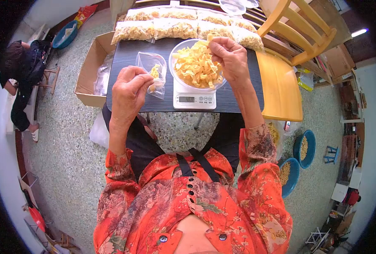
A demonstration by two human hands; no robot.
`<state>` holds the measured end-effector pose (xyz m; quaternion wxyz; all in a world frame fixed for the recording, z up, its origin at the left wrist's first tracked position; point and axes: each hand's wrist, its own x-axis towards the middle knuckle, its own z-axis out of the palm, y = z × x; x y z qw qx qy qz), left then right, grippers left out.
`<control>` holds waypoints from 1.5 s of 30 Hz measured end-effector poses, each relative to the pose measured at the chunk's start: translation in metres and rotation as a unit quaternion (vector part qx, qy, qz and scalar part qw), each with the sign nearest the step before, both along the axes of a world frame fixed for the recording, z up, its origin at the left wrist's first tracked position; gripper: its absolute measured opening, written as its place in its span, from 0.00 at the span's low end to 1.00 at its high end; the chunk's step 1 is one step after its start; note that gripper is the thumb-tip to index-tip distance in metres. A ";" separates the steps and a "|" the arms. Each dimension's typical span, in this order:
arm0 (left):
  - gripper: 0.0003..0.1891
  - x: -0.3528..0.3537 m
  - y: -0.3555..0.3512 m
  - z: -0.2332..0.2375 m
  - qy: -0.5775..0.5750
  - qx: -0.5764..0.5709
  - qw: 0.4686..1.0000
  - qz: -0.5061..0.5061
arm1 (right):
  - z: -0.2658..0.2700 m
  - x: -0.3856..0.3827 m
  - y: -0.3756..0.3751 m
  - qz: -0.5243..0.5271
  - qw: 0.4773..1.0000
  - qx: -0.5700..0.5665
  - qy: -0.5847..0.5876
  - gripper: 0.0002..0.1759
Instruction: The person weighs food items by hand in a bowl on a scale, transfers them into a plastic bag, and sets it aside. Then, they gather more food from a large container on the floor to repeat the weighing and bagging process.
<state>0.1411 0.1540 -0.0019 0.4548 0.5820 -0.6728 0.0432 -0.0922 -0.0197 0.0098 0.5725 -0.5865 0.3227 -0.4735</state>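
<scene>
My left hand [130, 89] is closed in a pinch at the left edge of a small clear plastic bag [160, 91] on the dark table. A few yellow pieces [155, 72] show in the bag by my fingertips. Over the right rim of a clear round bowl [174, 76], my right hand [231, 57] pinches a pale yellow dried piece [212, 37]. Curled dried yellow pieces [196, 65] are heaped in the bowl. Beneath it is a white digital kitchen scale [195, 104], whose display digits are too small to read surely.
Filled clear bags [175, 28] line the far edge of the dark table [126, 53]. An open cardboard box [88, 70] stands left, a wooden chair [300, 31] right. Blue basins [310, 158] with pale pieces sit on the floor. Another person [24, 72] sits far left.
</scene>
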 end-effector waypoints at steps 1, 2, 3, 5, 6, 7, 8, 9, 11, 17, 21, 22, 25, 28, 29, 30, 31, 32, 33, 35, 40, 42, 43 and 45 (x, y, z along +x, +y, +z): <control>0.07 0.000 -0.001 0.000 0.000 -0.002 1.000 0.000 | 0.000 -0.001 -0.001 0.017 0.989 0.103 -0.105 0.06; 0.07 0.000 -0.002 0.000 -0.001 -0.003 1.000 -0.003 | -0.001 -0.001 -0.001 0.006 0.983 0.129 -0.129 0.08; 0.07 0.000 -0.002 0.000 -0.002 -0.003 1.000 -0.005 | -0.002 -0.001 0.000 0.006 0.983 0.128 -0.129 0.08; 0.07 -0.001 -0.003 0.000 -0.002 0.011 1.000 -0.009 | -0.005 0.001 0.000 -0.004 0.967 0.164 -0.196 0.08; 0.07 -0.001 -0.004 -0.001 -0.003 0.026 1.000 -0.013 | -0.004 0.001 0.001 -0.003 0.967 0.164 -0.195 0.08; 0.07 -0.002 -0.005 -0.002 -0.002 0.026 1.000 -0.011 | -0.002 0.002 0.002 0.004 0.964 0.169 -0.205 0.09; 0.07 -0.004 -0.008 -0.003 0.003 0.017 1.000 -0.018 | -0.001 0.003 0.004 0.012 0.960 0.175 -0.216 0.09; 0.07 -0.004 -0.010 -0.003 0.007 0.007 1.000 -0.024 | 0.003 0.005 0.008 0.014 0.961 0.176 -0.215 0.09; 0.07 -0.004 -0.012 -0.002 0.009 0.006 1.000 -0.024 | 0.011 0.011 0.015 0.031 0.953 0.175 -0.243 0.09; 0.07 0.001 -0.010 -0.001 0.012 0.004 0.999 -0.031 | 0.034 0.038 0.036 0.036 0.961 0.088 -0.261 0.08; 0.06 0.001 -0.009 -0.004 0.035 -0.013 0.999 -0.037 | 0.025 0.063 0.058 0.017 0.997 -0.074 -0.002 0.10; 0.06 0.001 -0.008 -0.003 0.036 -0.012 0.999 -0.036 | 0.024 0.067 0.061 0.024 0.994 -0.091 0.063 0.10; 0.06 0.003 -0.002 -0.003 0.028 -0.005 0.999 -0.026 | 0.013 0.075 0.064 0.047 0.953 -0.227 0.196 0.10; 0.07 0.005 0.000 -0.005 0.050 -0.013 0.998 -0.021 | 0.007 0.076 0.061 0.103 0.866 -0.428 0.237 0.06; 0.07 0.005 0.000 -0.005 0.064 -0.042 0.997 -0.009 | 0.006 0.069 0.062 0.097 0.867 -0.425 0.242 0.06; 0.07 0.006 -0.001 -0.005 0.078 -0.071 0.994 0.003 | 0.013 0.064 0.066 0.074 0.889 -0.406 0.198 0.06; 0.07 0.007 -0.002 -0.005 0.081 -0.071 0.994 -0.002 | 0.018 0.060 0.068 0.053 0.908 -0.387 0.153 0.06; 0.07 0.007 -0.002 -0.006 0.094 -0.084 0.992 0.003 | 0.021 0.050 0.062 0.024 0.911 -0.384 0.146 0.06; 0.08 0.009 -0.002 -0.008 0.107 -0.097 0.989 0.009 | 0.023 0.038 0.055 -0.031 0.900 -0.399 0.172 0.06; 0.08 0.014 -0.002 -0.012 0.072 -0.048 0.996 -0.003 | 0.027 0.015 0.047 -0.103 0.920 -0.315 0.207 0.06; 0.07 0.002 0.003 -0.002 0.122 -0.035 0.992 0.011 | 0.017 -0.030 0.032 -0.113 0.893 -0.314 0.302 0.06; 0.07 0.000 0.002 -0.002 0.098 -0.027 0.995 0.007 | 0.011 -0.034 0.033 -0.097 0.898 -0.282 0.323 0.08; 0.07 -0.001 0.002 -0.003 0.075 -0.021 0.997 0.005 | 0.009 -0.033 0.033 -0.099 0.899 -0.282 0.321 0.08; 0.07 -0.004 0.002 -0.003 0.064 -0.021 0.998 -0.001 | 0.005 -0.029 0.033 -0.094 0.862 -0.317 0.385 0.10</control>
